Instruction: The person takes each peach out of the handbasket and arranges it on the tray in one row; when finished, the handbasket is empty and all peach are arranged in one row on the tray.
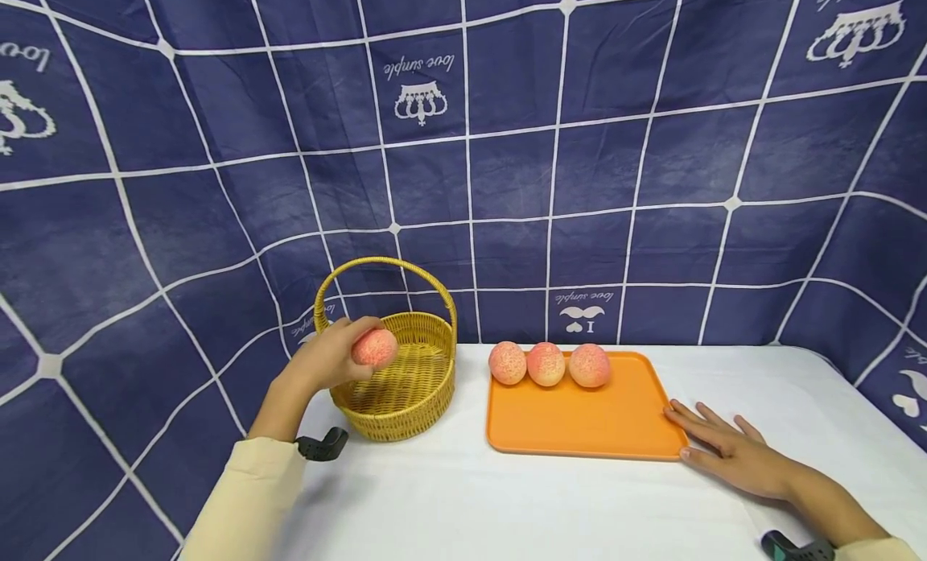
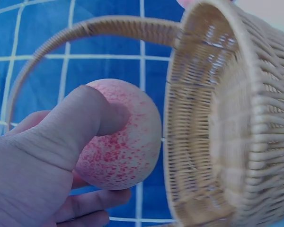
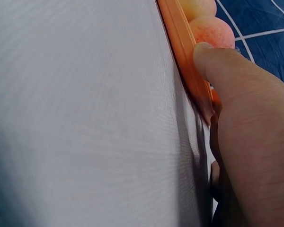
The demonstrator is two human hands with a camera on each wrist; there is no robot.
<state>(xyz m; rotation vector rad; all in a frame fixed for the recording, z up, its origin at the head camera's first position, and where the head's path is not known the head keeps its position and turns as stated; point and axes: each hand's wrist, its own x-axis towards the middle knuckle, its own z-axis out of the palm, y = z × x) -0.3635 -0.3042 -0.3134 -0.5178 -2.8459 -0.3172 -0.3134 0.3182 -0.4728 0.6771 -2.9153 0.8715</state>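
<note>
My left hand (image 1: pixel 329 358) grips a pink speckled peach (image 1: pixel 376 349) above the left part of a yellow wicker basket (image 1: pixel 405 422) with a tall arched handle. In the left wrist view the thumb lies across the peach (image 2: pixel 132 156), just outside the mouth of the basket (image 2: pixel 265 118). The visible part of the basket floor is bare. On the right, my right hand (image 1: pixel 746 458) rests with fairly straight fingers at the right edge of an orange tray (image 1: pixel 579 424); its thumb touches the tray rim (image 3: pixel 184 56). Three peaches (image 1: pixel 545 364) sit in a row along the tray's far edge.
A white cloth (image 1: pixel 405 497) covers the table beneath basket and tray. Behind it and at both sides hangs a dark blue curtain (image 1: pixel 507 175) with white grid lines, close behind the basket handle. Black straps (image 1: pixel 323 445) circle both wrists.
</note>
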